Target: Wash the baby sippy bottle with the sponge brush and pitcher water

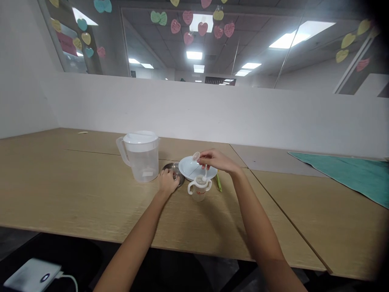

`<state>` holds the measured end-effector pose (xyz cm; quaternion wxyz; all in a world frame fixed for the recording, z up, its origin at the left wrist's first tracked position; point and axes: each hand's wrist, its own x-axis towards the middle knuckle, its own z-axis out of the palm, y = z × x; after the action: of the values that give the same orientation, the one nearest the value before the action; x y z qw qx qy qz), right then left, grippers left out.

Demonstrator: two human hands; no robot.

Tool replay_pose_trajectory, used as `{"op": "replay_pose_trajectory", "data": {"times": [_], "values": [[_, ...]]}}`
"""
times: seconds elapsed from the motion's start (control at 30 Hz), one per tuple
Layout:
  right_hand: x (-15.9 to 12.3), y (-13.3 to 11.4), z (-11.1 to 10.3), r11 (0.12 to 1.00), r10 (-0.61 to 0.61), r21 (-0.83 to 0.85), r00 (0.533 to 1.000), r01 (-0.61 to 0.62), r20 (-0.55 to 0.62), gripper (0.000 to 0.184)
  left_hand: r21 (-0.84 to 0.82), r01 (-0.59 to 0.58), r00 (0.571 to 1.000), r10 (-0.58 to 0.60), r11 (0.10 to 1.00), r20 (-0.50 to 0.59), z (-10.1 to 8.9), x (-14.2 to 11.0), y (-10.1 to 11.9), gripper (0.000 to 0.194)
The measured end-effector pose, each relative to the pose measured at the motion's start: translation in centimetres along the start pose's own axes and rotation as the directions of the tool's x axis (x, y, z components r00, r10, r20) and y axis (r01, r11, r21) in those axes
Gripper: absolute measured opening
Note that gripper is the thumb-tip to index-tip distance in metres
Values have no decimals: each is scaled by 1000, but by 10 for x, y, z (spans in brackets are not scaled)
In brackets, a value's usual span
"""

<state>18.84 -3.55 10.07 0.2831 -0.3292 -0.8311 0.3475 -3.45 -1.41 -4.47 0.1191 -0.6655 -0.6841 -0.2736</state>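
My left hand (168, 181) reaches over a shallow metal bowl (180, 166), its fingers bent down at the near left part. Whatever those fingers hold, if anything, is hidden. A small round translucent cap (196, 155) is pinched in the fingertips of my right hand (214, 159), above a white plate (186, 163). Below that hand stands a clear baby cup (199, 195) with two white handles and red print. A white straw-like piece (205, 175) rises from the cup's top towards my right fingers; whether they touch it I cannot tell.
Left of the bowl stands a clear plastic pitcher (142, 160) with a white lid. A green-handled utensil (219, 183) lies right of the plate. At the far right is a green cloth (343, 168). A white power bank (33, 275) with a cable sits below the table's front edge.
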Motion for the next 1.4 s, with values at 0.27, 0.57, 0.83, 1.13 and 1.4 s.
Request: {"op": "replay_pose_trajectory", "data": {"times": [0.27,0.57,0.83,1.13,1.4], "values": [[1,-2,4,999,-17,26,998,19,-62,27,39,-2,1000,2,999,7,1,-2,-1,28],[13,21,10,993,53,-115,992,-39,117,25,83,43,998,-38,996,-54,0,-3,1,28],[6,22,3,910,133,-405,987,-87,88,28,-179,50,922,-114,983,-371,-23,1,3,34],[5,7,20,931,55,-366,993,-14,101,69,-385,-331,822,63,862,-565,-18,-12,12,32],[21,-3,74,745,-238,-633,971,208,40,24,-383,-517,723,150,765,-675,-27,-17,25,27]]}}
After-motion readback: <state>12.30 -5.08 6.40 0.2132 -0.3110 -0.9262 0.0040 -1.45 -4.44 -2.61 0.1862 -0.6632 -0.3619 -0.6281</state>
